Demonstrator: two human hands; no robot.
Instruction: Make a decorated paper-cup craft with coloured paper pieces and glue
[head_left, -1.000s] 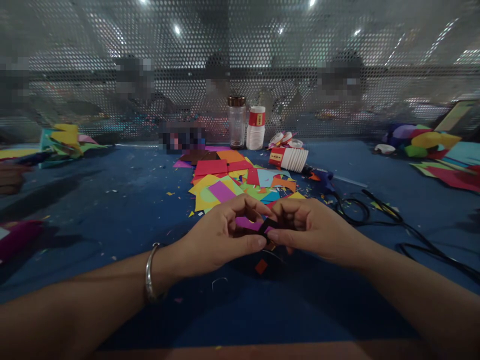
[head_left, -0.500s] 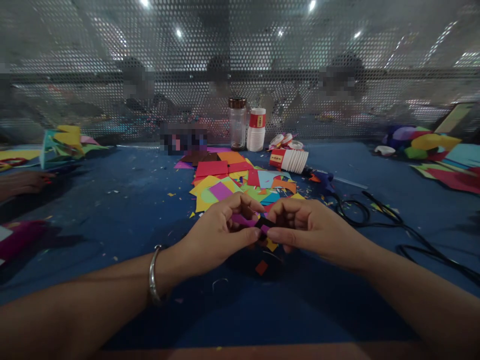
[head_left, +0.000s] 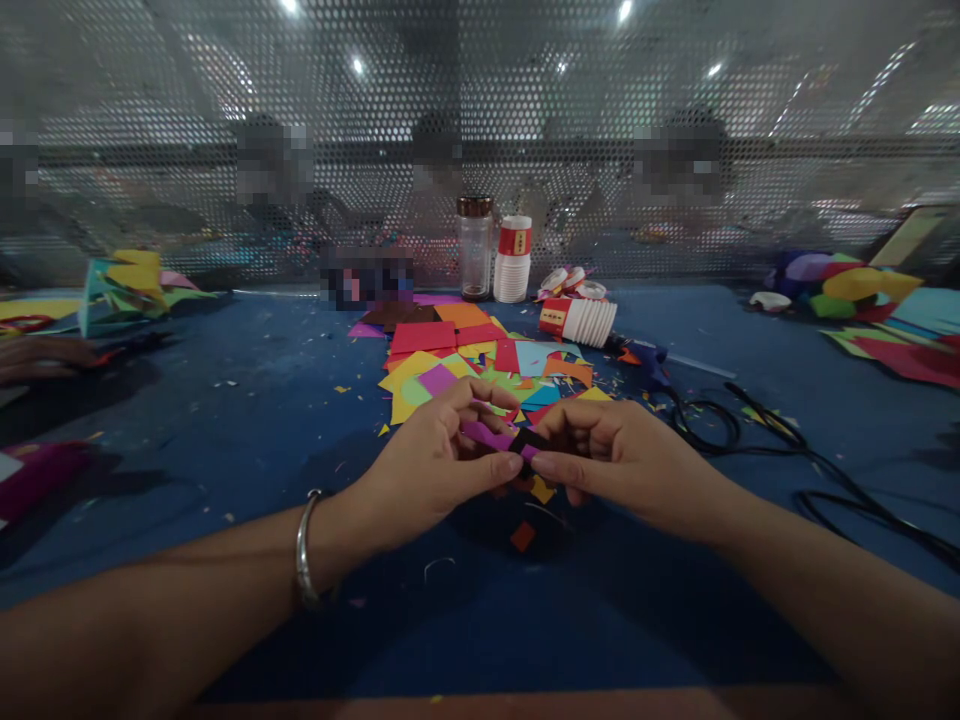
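My left hand (head_left: 442,450) and my right hand (head_left: 611,452) meet over the near middle of the blue table. Between their thumbs and fingers is a small purple and black paper piece (head_left: 529,440), pinched from both sides. Its purple part runs back under my left fingers, and the black part lies nearer my right fingertips. Part of the piece is hidden by the fingers. Just beyond the hands spreads a pile of coloured paper (head_left: 424,338). Below them lies a small orange-red paper square (head_left: 523,537) on the table.
A glass bottle (head_left: 475,250) and stacked paper cups (head_left: 513,262) stand at the back. Another cup stack (head_left: 581,321) lies on its side by a blue glue gun (head_left: 645,360) with a black cord (head_left: 814,455). At left, another person's hand (head_left: 45,358) is near scissors. Perforated metal panels rise behind.
My left fingers have lifted and shifted slightly, showing more of the purple paper. At the left, the other person's hand and scissors have moved a little to the right.
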